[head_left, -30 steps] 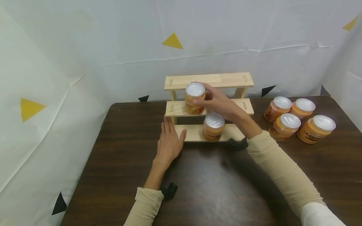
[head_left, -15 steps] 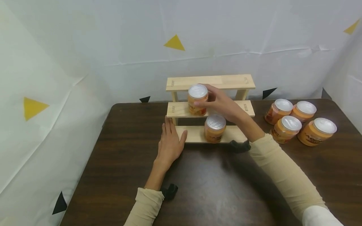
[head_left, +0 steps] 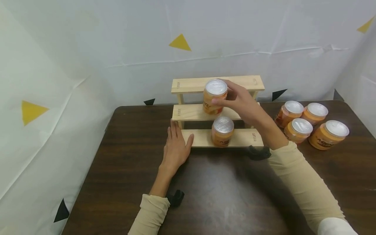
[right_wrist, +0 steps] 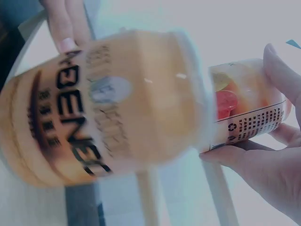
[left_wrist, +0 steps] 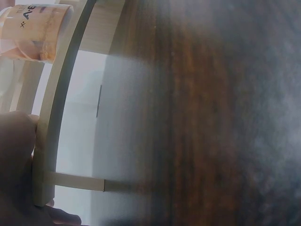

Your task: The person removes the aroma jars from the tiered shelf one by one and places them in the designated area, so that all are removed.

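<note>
A three-tier wooden rack point(head_left: 188, 112) stands at the back of the dark table point(head_left: 223, 195). My right hand point(head_left: 227, 96) grips an orange jar with a silver lid point(head_left: 215, 91) and holds it just above the middle shelf, in front of the top shelf. The right wrist view shows that jar point(right_wrist: 247, 106) pinched between thumb and fingers. A second jar point(head_left: 222, 131) stands on the bottom shelf and looms blurred in the right wrist view point(right_wrist: 103, 113). My left hand point(head_left: 176, 147) lies flat on the table, thumb against the bottom shelf's left end point(left_wrist: 44, 188).
Several more orange jars point(head_left: 311, 122) are grouped on the table to the right of the rack. White sheeting with yellow and black triangles walls in the table's back and sides. The table's near edge lies under my forearms.
My right hand has raised the jar off the left part of the middle shelf and carried it to the right. The left hand has stayed in place.
</note>
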Demonstrator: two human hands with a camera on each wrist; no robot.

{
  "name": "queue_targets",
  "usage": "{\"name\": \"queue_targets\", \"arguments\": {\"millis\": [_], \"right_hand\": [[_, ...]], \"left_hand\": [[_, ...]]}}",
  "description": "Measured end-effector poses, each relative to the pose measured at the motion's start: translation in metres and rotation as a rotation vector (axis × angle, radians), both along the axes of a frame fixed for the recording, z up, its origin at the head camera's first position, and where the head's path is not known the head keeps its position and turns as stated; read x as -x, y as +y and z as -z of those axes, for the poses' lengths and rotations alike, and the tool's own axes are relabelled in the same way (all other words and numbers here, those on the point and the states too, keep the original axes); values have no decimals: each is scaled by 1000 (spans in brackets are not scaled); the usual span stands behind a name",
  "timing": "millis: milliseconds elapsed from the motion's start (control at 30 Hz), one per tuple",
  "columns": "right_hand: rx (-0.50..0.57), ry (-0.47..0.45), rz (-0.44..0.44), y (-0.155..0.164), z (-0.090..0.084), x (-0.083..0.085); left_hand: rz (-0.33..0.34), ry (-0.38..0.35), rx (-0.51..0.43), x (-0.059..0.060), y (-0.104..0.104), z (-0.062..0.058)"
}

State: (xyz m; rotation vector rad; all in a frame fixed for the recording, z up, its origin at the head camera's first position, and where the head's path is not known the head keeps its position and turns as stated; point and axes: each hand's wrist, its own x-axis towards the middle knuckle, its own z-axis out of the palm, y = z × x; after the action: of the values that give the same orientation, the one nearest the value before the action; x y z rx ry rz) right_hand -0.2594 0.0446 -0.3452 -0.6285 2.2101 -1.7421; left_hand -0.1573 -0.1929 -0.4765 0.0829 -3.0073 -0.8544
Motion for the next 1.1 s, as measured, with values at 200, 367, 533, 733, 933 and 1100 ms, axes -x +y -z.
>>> {"name": "queue_targets", "arguments": {"millis": [200, 367, 533, 733, 933, 1100], "right_hand": [[46, 29, 30, 18, -7, -2], [42, 42, 70, 34, -11, -5], [9, 49, 124, 53, -11, -13], [142, 11, 166, 74, -8, -19], [147, -40, 200, 89, -2, -28], [151, -53, 233, 104, 5, -32]], "left_hand": [[-2, -6, -7, -2, -2, -2], [-3, 0, -19, -3, -3, -1], [1, 11, -7, -3, -4, 0], [0, 10, -10, -2, -5, -1], [1, -9, -18, -1, -7, 1], [-5, -6, -23, -1, -8, 3]]}}
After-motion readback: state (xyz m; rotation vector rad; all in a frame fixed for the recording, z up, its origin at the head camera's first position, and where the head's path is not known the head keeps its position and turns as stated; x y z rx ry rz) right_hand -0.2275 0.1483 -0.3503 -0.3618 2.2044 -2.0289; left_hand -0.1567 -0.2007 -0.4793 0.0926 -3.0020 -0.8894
